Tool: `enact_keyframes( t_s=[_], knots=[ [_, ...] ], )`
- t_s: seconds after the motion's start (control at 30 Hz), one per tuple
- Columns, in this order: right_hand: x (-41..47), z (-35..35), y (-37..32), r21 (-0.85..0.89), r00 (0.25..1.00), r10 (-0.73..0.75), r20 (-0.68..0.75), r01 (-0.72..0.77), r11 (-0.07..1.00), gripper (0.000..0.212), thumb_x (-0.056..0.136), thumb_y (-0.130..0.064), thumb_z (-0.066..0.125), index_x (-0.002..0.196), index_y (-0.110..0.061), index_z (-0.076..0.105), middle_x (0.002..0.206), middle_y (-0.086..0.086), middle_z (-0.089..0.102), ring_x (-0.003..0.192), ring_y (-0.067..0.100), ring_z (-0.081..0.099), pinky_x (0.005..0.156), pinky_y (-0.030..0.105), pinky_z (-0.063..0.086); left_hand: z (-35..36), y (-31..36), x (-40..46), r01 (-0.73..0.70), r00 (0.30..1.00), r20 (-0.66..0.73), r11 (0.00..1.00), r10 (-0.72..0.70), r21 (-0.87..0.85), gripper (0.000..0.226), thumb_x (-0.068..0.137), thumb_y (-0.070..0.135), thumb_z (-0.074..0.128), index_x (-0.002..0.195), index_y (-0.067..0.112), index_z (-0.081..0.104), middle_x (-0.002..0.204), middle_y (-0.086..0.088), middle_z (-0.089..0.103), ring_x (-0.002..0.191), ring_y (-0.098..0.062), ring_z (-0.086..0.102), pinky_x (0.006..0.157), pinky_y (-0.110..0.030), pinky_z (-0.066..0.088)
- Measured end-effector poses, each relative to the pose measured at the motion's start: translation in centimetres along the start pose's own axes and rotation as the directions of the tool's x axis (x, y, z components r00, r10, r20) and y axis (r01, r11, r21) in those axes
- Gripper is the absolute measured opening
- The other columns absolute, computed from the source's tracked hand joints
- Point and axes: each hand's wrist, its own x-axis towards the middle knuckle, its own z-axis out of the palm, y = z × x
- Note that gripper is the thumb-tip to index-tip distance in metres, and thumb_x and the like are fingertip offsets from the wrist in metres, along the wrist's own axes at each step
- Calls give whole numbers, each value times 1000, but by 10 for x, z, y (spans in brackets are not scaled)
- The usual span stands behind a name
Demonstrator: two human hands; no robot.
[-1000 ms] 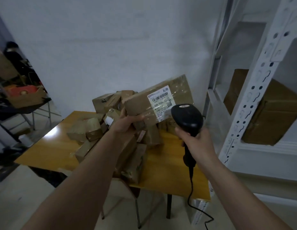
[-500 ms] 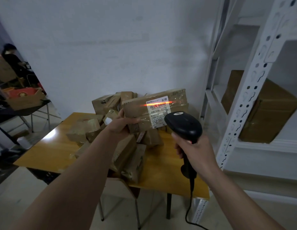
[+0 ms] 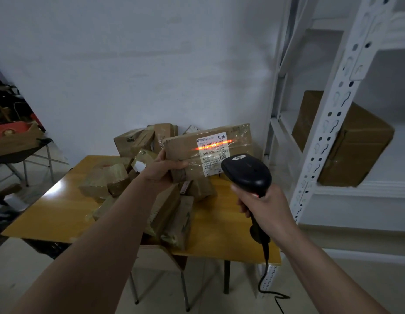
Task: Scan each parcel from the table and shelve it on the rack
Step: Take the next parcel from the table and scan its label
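My left hand [image 3: 161, 169] grips a flat brown taped parcel [image 3: 185, 148] by its left end, held up over the table with its white label [image 3: 212, 152] facing me. A red scan line lies across the label's barcode. My right hand [image 3: 263, 206] grips the black handheld scanner [image 3: 248, 172] by its handle, its head just below and right of the label. The scanner's cable hangs down to the floor. On the right stands the white metal rack [image 3: 332, 105].
A pile of several brown parcels [image 3: 120, 180] covers the yellow table [image 3: 52, 211] beneath my arms. One large brown box [image 3: 355, 143] sits on a rack shelf at right. A chair [image 3: 160, 264] is tucked under the table's front. More furniture and clutter stand far left.
The parcel came down and levelled out, and the scanner's red line lit across the label. In the last half second both hands stay nearly still.
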Motion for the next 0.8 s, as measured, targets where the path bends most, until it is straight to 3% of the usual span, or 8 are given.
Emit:
enact_keyframes(
  t_s=[0.17,0.4,0.53,0.7,0.8],
  knots=[
    [3,5,0,60,998,46,-39,-44,997,18,85,-23,69,75,-8,67,60,3,64,51,7,59,51,16,49,3,7,1,-10,1000,6,999,10,30,85,66,-10,68,143,15,42,137,-18,55,119,-38,58,82,-50,56],
    [5,3,-4,189,986,144,-86,-126,974,17,82,-23,72,79,-7,68,68,12,68,57,14,62,56,21,52,10,18,18,63,996,51,991,-69,121,82,62,-3,76,137,17,50,130,-15,62,111,-34,65,79,-48,57],
    [-4,-9,-5,255,976,171,-134,-132,958,21,79,-26,73,76,-5,69,67,11,66,61,20,62,62,29,51,24,24,34,104,980,146,970,-138,219,109,47,13,95,142,16,42,134,-17,58,116,-37,61,91,-55,52],
    [-23,-42,-20,336,979,154,-134,-101,936,22,72,-27,74,77,-6,69,68,13,63,62,25,58,64,36,48,73,22,33,145,928,282,932,-245,332,114,44,23,98,142,14,40,129,-17,62,115,-36,62,93,-51,52],
    [-34,-69,-29,363,984,122,-128,-68,929,22,71,-27,74,75,-6,69,68,13,62,61,24,57,61,34,48,111,18,25,132,923,289,916,-253,379,123,34,26,100,141,15,41,129,-14,63,117,-34,61,97,-51,50]
  ],
)
